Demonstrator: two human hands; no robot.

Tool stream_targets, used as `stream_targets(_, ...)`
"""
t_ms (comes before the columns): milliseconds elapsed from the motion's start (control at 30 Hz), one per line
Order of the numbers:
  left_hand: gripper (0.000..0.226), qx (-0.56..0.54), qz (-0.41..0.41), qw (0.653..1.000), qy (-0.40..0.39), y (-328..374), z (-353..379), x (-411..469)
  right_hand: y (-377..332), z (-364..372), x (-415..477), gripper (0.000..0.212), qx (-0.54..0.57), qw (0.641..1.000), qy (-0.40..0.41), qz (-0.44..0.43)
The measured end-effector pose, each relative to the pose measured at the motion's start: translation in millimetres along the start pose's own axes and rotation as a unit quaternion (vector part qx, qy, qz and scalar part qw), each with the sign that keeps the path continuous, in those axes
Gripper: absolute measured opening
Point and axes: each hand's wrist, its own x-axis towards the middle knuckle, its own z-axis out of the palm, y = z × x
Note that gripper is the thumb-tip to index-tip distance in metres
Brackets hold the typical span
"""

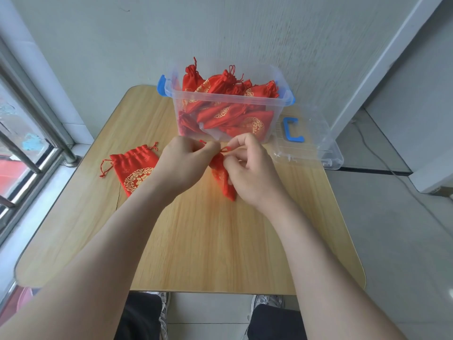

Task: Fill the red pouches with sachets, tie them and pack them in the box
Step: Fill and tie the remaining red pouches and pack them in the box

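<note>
The pouch (221, 176) is at mid-table (208, 241), just in front of the box (278, 119). Its long axis runs nearly fore-aft, with the neck toward the box and the base toward the person. The left hand (181, 163) and right hand (250, 173), fingers curled, each pinch its drawstring (224, 150).

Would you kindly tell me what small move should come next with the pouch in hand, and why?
Probably draw the ends of the red cord apart to tighten the tie: the left hand and right hand each pinch it above the gathered neck of the pouch, and it loops loosely between them.
</note>
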Motion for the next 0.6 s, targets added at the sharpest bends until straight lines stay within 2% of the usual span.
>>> stream_targets(67, 0.053, -0.057, -0.024, 0.998, 0.022, 1, -2, 2, -2, 0, -1, 0.038, -0.011, 1.0, 0.014, -0.015)
stream_targets(133, 0.055, -0.115, -0.04, 0.992, 0.03, 3, -5, 3, -1, 2, -1, 0.048, -0.081, 0.994, 0.042, -0.064)
stream_targets(233, 0.054, -0.187, -0.046, 0.981, 0.022, 2, -11, 4, -2, 10, 2, 0.033, -0.066, 0.983, 0.104, -0.133)
stream_targets(300, 0.059, -0.201, -0.044, 0.978, 0.043, -1, -17, 6, -4, 12, 7, 0.019, -0.04, 0.973, 0.165, -0.154)
stream_targets(367, 0.051, -0.143, -0.038, 0.984, 0.099, -7, -20, 9, -6, 10, 14, 0.01, -0.027, 0.966, 0.207, -0.151)
stream_targets(433, 0.033, -0.029, -0.036, 0.989, 0.144, -20, -22, 13, -10, 12, 22, 0.012, -0.007, 0.964, 0.226, -0.138)
stream_targets(500, 0.028, 0.08, -0.042, 0.987, 0.134, -31, -23, 15, -18, 16, 28, 0.02, 0.025, 0.966, 0.233, -0.114)
stream_targets(600, 0.037, 0.209, -0.06, 0.973, 0.081, -40, -22, 16, -34, 22, 36, 0.027, 0.111, 0.963, 0.233, -0.08)
